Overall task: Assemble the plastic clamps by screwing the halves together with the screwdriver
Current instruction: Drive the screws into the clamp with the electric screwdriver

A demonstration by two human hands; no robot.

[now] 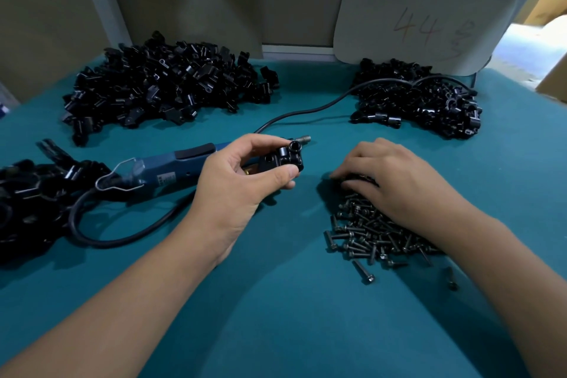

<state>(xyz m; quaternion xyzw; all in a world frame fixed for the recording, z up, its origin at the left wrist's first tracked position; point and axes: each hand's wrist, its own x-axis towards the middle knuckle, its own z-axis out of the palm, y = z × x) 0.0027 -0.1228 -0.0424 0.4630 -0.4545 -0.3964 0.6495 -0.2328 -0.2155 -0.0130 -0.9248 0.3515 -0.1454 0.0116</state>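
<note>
Fingers of my left hand (239,181) curl around a black plastic clamp (283,158), thumb pressed under it and fingertips over its top, holding it just above the teal table (276,301). My right hand (395,181) lies palm down on the near pile of dark screws (368,230), its fingers bent into the heap; whether they pinch one I cannot tell. Two stray screws lie nearer me on the cloth. Behind my left hand rests the blue electric screwdriver (171,167), its metal tip just past the clamp, its black cable (306,110) running away across the table. At my far left sits a heap of black parts (33,202). Farther back lie two more heaps of clamp halves, one left (159,86), one right (420,101), under a card (423,18) marked 44.
</note>
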